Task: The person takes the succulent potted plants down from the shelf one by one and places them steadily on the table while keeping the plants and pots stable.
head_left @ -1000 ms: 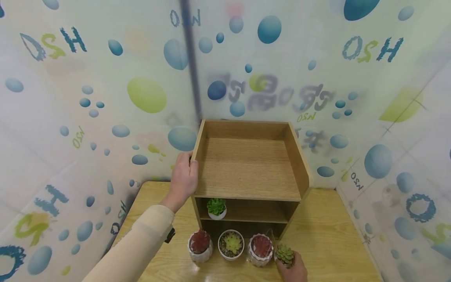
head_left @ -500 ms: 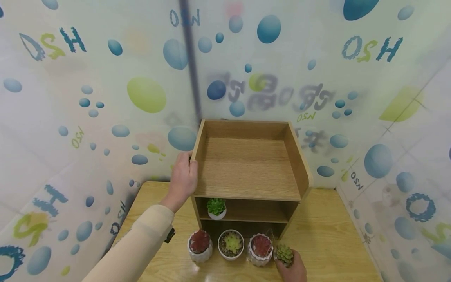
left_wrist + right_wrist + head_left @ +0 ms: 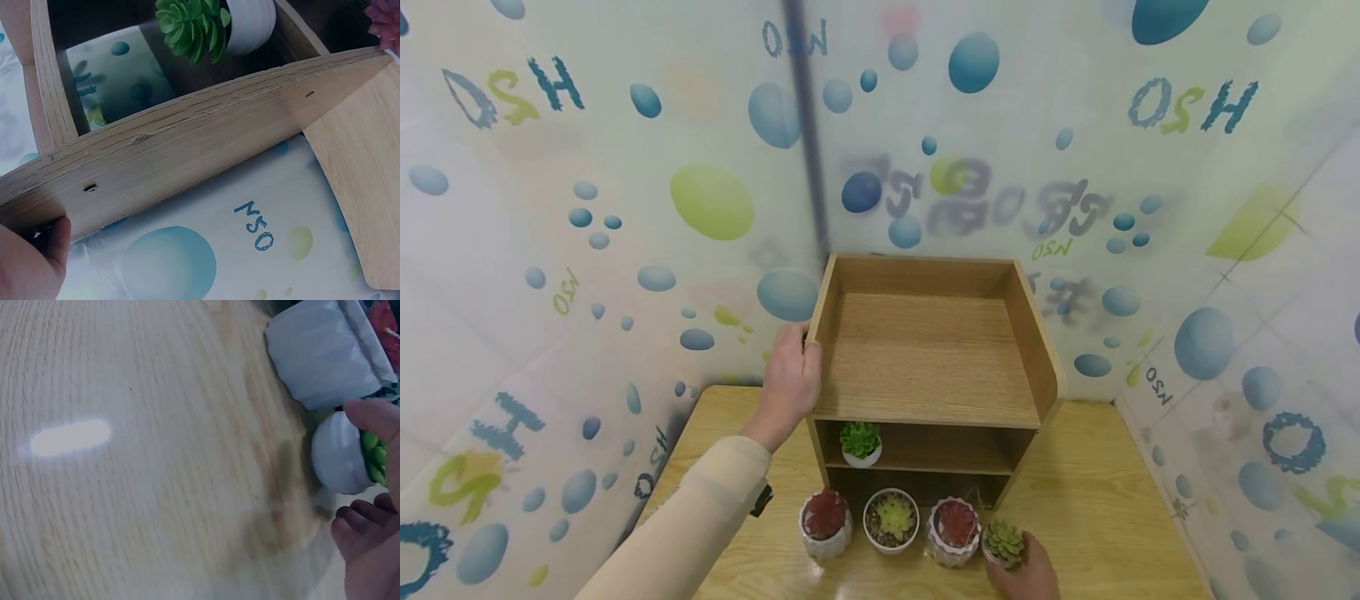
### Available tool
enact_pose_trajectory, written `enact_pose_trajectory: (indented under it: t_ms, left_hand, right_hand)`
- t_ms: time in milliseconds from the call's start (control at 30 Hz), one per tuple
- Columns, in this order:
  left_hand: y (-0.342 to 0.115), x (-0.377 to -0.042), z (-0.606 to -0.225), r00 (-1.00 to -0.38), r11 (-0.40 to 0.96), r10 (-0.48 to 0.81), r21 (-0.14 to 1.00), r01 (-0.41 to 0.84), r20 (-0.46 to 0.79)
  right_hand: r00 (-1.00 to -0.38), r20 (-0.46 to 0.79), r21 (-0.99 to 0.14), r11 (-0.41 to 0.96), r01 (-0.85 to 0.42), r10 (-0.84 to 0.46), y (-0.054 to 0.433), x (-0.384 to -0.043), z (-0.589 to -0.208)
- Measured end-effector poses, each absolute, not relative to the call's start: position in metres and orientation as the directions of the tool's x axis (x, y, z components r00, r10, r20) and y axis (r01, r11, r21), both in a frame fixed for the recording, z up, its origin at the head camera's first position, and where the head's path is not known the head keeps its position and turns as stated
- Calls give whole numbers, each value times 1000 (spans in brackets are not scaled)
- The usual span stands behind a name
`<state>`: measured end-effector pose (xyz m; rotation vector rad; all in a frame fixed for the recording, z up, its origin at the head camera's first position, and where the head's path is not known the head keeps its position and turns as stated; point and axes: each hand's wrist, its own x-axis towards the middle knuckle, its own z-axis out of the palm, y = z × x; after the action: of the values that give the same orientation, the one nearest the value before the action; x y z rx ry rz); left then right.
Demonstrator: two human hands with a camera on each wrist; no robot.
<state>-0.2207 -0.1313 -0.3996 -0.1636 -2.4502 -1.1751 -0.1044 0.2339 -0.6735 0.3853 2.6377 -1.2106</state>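
My left hand [image 3: 792,371] grips the left side panel of a small wooden shelf unit [image 3: 925,358]; the left wrist view shows the thumb [image 3: 60,240] against the panel's face. At the right end of a row of pots, my right hand [image 3: 1028,571] curls round a small white pot with a green succulent [image 3: 1003,540]. In the right wrist view the thumb [image 3: 369,415] lies at the pot's rim, with several bent fingers [image 3: 362,522] on the other side. That pot [image 3: 340,453] stands upright on the table, close beside a white pot with a red succulent [image 3: 955,525].
A light green succulent [image 3: 892,518] in a round white pot and another red succulent [image 3: 826,521] continue the row before the shelf. On the shelf's middle level sits a bright green succulent [image 3: 861,443]. Patterned sheeting [image 3: 715,200] surrounds the wooden table [image 3: 1097,483].
My right hand has shifted slightly right, and the small succulent a little left, so more of its pot's rim shows. The left hand and shelf stay still.
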Motion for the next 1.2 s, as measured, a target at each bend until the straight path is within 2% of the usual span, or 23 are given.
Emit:
enact_pose_trajectory:
  t_ms: [133, 533, 867, 1200]
  left_hand:
    - [-131, -221, -400, -903, 638, -72, 716, 285, 424]
    - [-131, -221, -400, -897, 631, -65, 714, 303, 438]
    - [-132, -222, -400, -902, 626, -59, 719, 301, 428]
    - [-132, -222, -400, -905, 621, -63, 727, 295, 421]
  right_hand:
    - [-941, -314, -706, 631, 321, 127, 239, -104, -670]
    - [-979, -179, -739, 643, 202, 100, 243, -108, -627]
    - [-998, -23, -778, 627, 53, 56, 243, -113, -585]
    - [-990, 116, -806, 590, -44, 85, 243, -121, -542]
